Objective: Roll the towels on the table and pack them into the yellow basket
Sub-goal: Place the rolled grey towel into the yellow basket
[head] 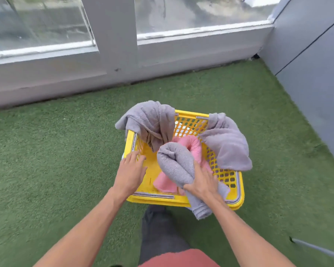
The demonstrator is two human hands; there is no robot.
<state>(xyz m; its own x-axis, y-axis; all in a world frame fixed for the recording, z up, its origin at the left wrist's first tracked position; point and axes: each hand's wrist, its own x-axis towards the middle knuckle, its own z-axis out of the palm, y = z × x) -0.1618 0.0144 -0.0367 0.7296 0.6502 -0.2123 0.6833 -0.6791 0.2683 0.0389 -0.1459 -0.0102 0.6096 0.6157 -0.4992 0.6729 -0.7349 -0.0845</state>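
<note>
Salmon-red fabric (178,258) fills the nearest edge of the view, with a dark trouser leg (158,228) reaching from it toward the yellow basket (156,200). Both bare forearms stretch to that basket, which sits on green artificial turf (56,151).

At the basket's near right corner, the right hand (201,185) grips a rolled grey towel (175,162); the fingers curl over the roll, whose rounded end points up into the basket while a loose tail (201,210) hangs out over the near rim. At the basket's left side, the left hand (130,171) hovers with fingers spread and relaxed, holding nothing; the fingertips seem to be just at the left wall, though motion blur makes contact hard to judge.

Inside the basket, under and behind the grey roll, lies a pink towel (191,146), with one flat corner showing toward the near wall. Over the basket's far left corner drapes a loose grey towel (148,120), partly hanging inside. Over the right rim drapes another grey towel (228,143), spilling mostly outside.

Beyond the basket the turf runs to a low white wall (66,78) with windows (37,22) above it. To the basket's right stands a grey panelled wall (316,64).
</note>
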